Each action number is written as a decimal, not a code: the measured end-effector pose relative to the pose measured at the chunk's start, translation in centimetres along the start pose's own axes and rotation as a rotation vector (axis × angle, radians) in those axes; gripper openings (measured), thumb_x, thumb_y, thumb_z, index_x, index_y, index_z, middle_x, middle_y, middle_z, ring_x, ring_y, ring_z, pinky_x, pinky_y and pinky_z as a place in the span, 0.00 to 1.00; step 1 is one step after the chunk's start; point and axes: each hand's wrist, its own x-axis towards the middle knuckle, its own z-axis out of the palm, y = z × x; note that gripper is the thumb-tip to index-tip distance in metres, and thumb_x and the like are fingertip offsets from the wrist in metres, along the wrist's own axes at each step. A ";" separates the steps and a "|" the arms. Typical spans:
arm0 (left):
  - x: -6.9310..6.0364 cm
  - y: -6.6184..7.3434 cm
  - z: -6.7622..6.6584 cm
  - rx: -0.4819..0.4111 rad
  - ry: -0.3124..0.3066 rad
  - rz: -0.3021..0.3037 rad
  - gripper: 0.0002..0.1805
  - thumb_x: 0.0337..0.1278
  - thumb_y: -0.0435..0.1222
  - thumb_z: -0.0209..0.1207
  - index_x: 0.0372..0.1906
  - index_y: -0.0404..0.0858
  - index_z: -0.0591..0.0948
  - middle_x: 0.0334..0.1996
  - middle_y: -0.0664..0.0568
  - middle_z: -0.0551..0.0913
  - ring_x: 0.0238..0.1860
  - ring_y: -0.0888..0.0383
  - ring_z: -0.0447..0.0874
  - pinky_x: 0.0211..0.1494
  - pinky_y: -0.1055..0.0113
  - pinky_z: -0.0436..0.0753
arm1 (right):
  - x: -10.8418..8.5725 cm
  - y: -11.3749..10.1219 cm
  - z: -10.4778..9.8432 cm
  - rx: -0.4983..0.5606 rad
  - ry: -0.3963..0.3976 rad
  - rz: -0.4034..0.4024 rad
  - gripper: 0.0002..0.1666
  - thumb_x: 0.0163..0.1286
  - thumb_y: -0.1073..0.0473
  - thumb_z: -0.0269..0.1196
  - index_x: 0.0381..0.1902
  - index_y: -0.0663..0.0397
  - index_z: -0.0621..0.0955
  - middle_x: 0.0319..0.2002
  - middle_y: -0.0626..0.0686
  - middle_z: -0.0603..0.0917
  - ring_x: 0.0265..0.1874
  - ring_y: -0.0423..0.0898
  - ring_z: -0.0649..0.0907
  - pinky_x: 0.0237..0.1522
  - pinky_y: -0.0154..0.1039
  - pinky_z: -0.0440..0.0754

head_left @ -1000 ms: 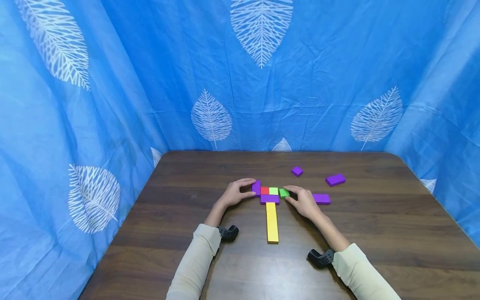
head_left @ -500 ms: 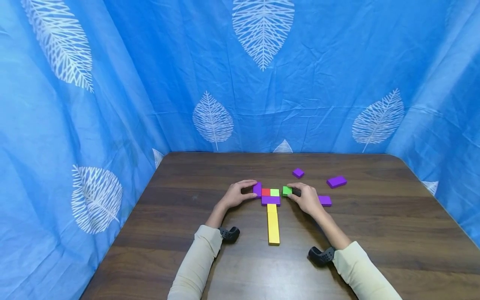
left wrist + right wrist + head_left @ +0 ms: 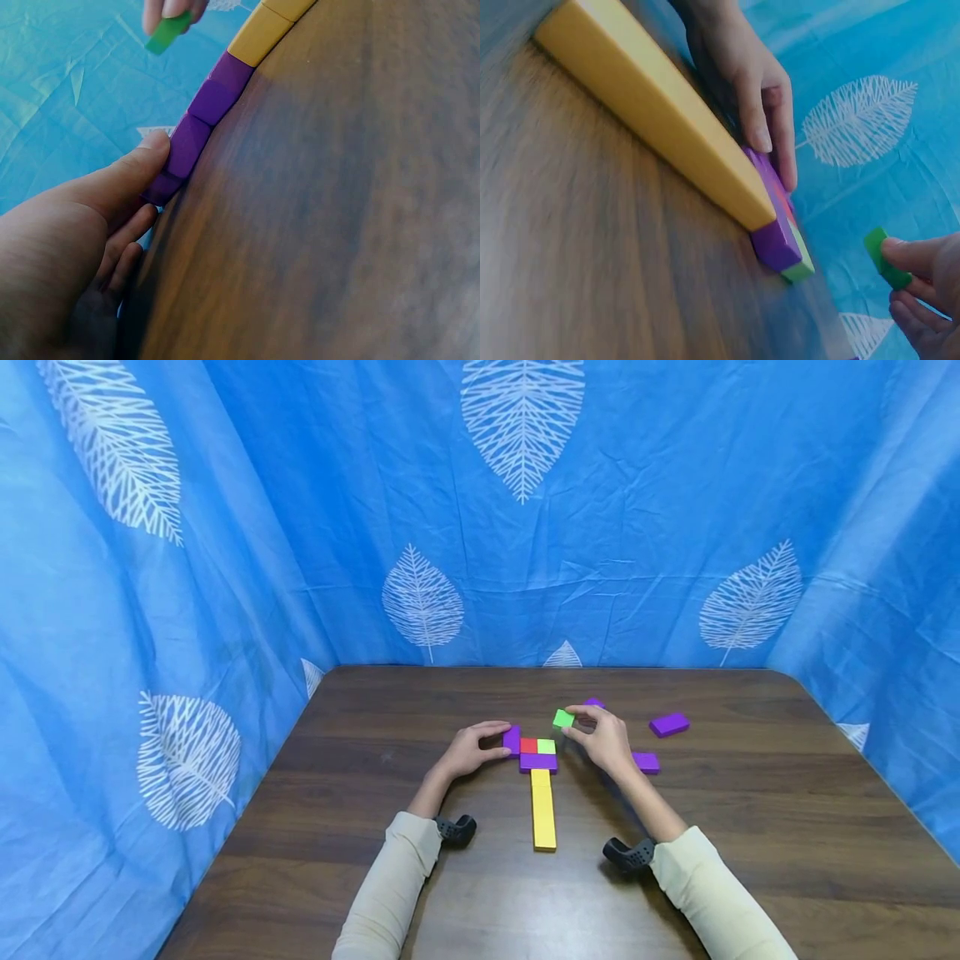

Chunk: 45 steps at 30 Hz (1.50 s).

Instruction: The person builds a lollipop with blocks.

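My left hand (image 3: 463, 752) holds the ends of an upright-lying purple block (image 3: 511, 741) between thumb and fingers, at the left of a flat row. Beside that block lie a red block (image 3: 528, 746) and a light green block (image 3: 546, 747). A second purple block (image 3: 538, 762) sits along their near side, and a yellow strip (image 3: 543, 814) of blocks runs from it towards me. Behind and right of the row, my right hand (image 3: 609, 745) pinches a green block (image 3: 563, 719); the right wrist view shows this green block (image 3: 887, 259) raised off the table.
Loose purple blocks lie on the right: a small one (image 3: 594, 702) partly behind my right hand, a longer one (image 3: 669, 725) farther right, and another (image 3: 646, 763) partly covered by my right hand. A blue curtain (image 3: 630, 510) hangs behind the wooden table (image 3: 300, 793).
My right hand has drawn the green block away from the light green one, then lifted it up and farther back. The left hand stays at its purple block.
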 end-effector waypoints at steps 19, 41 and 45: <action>-0.1 0.2 0.1 -0.022 -0.011 -0.027 0.27 0.55 0.47 0.61 0.61 0.45 0.74 0.60 0.51 0.72 0.63 0.54 0.66 0.63 0.56 0.66 | 1.5 -0.1 3.9 -0.027 -0.173 0.046 0.18 0.57 0.59 0.68 0.47 0.54 0.82 0.46 0.56 0.83 0.48 0.54 0.80 0.51 0.50 0.75; 0.1 -0.1 0.3 -0.035 0.005 -0.012 0.27 0.54 0.47 0.62 0.60 0.44 0.75 0.59 0.51 0.73 0.62 0.55 0.67 0.63 0.58 0.66 | 1.7 1.1 4.5 -0.063 -0.237 0.040 0.19 0.58 0.57 0.67 0.48 0.53 0.82 0.49 0.56 0.81 0.55 0.57 0.74 0.58 0.54 0.67; 0.1 -0.1 0.2 -0.038 0.005 -0.013 0.27 0.54 0.47 0.62 0.60 0.45 0.75 0.59 0.51 0.73 0.62 0.55 0.67 0.63 0.58 0.66 | 1.8 1.0 4.5 -0.059 -0.263 0.033 0.19 0.58 0.57 0.67 0.48 0.54 0.82 0.49 0.56 0.81 0.56 0.57 0.74 0.58 0.55 0.66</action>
